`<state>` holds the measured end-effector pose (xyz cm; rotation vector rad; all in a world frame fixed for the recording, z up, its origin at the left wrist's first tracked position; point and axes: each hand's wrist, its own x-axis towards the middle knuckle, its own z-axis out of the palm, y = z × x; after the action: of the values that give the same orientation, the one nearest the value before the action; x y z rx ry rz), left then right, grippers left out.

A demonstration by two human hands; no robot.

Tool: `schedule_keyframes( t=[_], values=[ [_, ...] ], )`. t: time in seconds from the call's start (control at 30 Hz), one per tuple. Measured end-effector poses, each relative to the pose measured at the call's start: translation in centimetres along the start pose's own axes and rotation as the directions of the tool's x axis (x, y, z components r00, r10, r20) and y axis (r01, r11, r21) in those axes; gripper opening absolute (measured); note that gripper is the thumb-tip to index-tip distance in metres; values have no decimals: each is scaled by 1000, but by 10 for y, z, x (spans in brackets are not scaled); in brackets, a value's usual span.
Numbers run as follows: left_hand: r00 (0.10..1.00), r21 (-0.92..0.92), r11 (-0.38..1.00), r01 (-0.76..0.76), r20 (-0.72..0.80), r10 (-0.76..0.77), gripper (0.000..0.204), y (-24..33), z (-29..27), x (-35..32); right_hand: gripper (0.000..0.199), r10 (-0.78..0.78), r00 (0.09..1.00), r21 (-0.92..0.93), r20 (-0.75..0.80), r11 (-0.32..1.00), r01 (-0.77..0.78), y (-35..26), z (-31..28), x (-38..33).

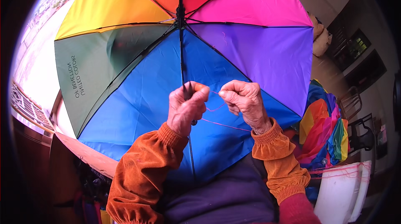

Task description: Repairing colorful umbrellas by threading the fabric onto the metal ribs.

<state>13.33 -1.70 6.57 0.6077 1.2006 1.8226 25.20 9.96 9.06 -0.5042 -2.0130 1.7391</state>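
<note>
Toward six o'clock from the black hub (180, 15) of the spread, rainbow-panelled fabric umbrella (202, 67), left hand (187, 109) curls closed and right hand (243, 101) pinches, both on fine pink thread (225, 124), close together, likely to keep the short span between them controlled

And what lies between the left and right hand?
In the head view, pink thread runs between the left hand and the right hand, over the blue umbrella panel.
</note>
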Motion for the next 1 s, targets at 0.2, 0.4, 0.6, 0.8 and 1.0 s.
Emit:
schedule_keyframes(
  t=[0.2, 0.4, 0.6, 0.8, 1.0],
  values=[
    [963, 251, 931, -265, 21, 268, 9, -5, -16, 13, 12, -40, 999, -114, 2, 993, 40, 2, -2, 1],
    [768, 532, 564, -631, 328, 550, 7, -18, -15, 19, 11, -26, 1000, -213, 11, 977, 28, 1, 1, 1],
    [920, 503, 781, -370, 314, 234, 9, -14, -18, 15, 12, -53, 997, -222, 52, 973, 63, 8, 1, 4],
    [926, 178, 955, 237, 256, -277, 12, -4, -22, 11, 12, 7, 998, -136, 59, 991, 1, 11, 1, 3],
    [913, 48, 949, 311, 263, -313, 10, -16, -39, 18, 12, 10, 1000, -60, 22, 998, -8, 14, 0, 4]
  ],
)
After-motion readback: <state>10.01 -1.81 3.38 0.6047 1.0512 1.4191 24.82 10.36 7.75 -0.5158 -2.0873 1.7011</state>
